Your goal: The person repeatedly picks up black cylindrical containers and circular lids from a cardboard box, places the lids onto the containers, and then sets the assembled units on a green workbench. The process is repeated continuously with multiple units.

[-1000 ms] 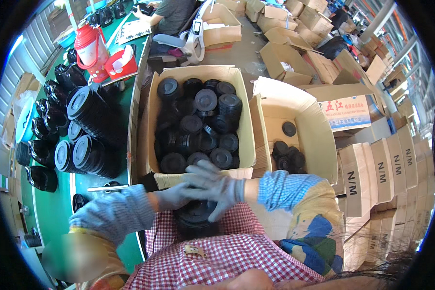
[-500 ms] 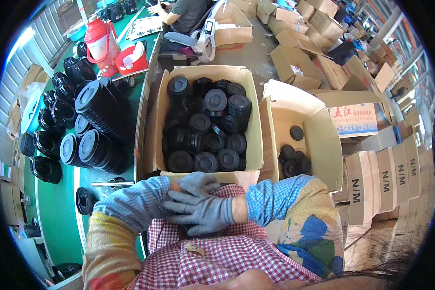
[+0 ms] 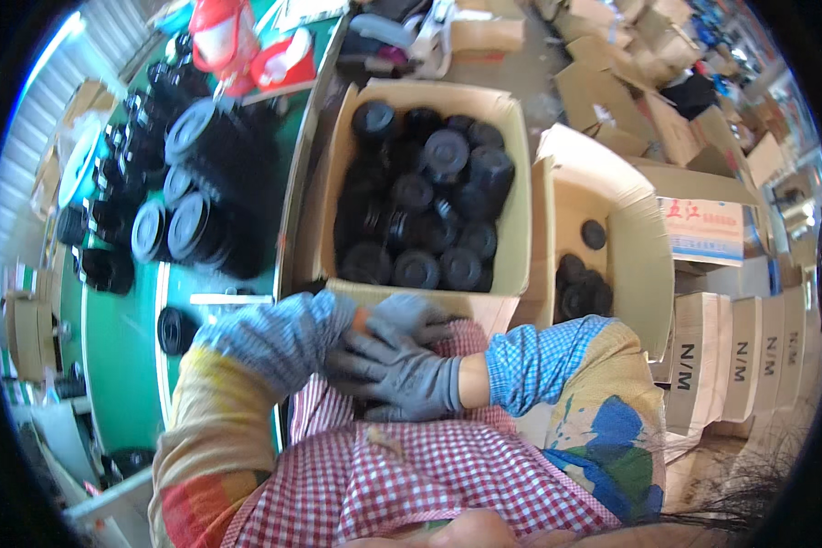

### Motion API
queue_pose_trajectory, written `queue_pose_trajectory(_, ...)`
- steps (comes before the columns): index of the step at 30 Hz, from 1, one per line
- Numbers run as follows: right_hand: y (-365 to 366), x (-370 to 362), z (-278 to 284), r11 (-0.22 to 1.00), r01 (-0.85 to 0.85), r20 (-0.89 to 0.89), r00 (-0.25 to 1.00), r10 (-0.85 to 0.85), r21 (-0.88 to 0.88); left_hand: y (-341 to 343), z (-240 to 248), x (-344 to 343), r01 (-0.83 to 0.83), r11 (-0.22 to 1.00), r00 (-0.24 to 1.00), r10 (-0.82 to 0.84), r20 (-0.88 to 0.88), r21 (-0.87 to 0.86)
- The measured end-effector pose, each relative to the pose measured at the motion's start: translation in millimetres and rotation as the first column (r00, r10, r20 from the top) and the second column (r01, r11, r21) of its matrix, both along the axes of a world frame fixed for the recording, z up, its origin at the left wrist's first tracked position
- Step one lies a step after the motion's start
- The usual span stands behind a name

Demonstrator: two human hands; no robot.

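My two hands, in grey work gloves, are crossed close together in front of my checked apron, just on the near side of a cardboard box (image 3: 523,228). My right hand (image 3: 402,376) lies across with its fingers stretched out to the left, over the left wrist area. Partly behind it, my left hand (image 3: 413,316) points to the right; its fingers are blurred and partly covered. Nothing held shows in either hand, though the space beneath them is dark and hidden. Many black, round, ribbed parts (image 3: 416,269) fill the box.
To the right, a second cardboard box (image 3: 644,265) holds several small black discs (image 3: 594,234). Stacks of black cylinders (image 3: 196,228) stand on a green table (image 3: 123,365) at left, near a red flask (image 3: 224,41). Flattened cartons (image 3: 699,356) lean at the right.
The whole view has shifted, so boxes and table appear higher and farther right. My hands stay crossed; the right has slid slightly over the left, and the left's fingers reach a little farther right.
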State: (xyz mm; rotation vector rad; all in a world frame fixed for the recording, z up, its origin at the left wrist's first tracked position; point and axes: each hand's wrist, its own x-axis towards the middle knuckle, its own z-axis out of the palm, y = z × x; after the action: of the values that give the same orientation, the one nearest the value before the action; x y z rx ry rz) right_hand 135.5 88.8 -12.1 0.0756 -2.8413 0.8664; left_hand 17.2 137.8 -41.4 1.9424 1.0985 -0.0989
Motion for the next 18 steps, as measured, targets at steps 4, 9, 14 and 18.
queue_pose_trajectory(4, 37, 23, 1, 0.999, 0.008, -0.286, 0.958, -0.018, -0.035, 6, -7, -18, 0.091, 0.996, 0.985, -0.094, 0.146, 0.024)
queue_pose_trajectory(9, 79, 49, -6, 0.999, -0.041, 0.079, 0.996, 0.04, 0.006, -29, -25, -50, -0.005, 0.909, 0.697, -0.295, 0.653, 0.416)
queue_pose_trajectory(14, 29, 23, -11, 0.976, -0.129, -0.053, 0.991, 0.121, -0.175, -16, -12, -35, -0.041, 0.913, 0.904, 0.207, 0.373, -0.406)
queue_pose_trajectory(18, 2, 17, -2, 0.996, 0.064, 0.005, 0.998, -0.064, -0.056, 1, 11, -4, 0.076, 0.982, 0.992, -0.057, 0.111, -0.174)
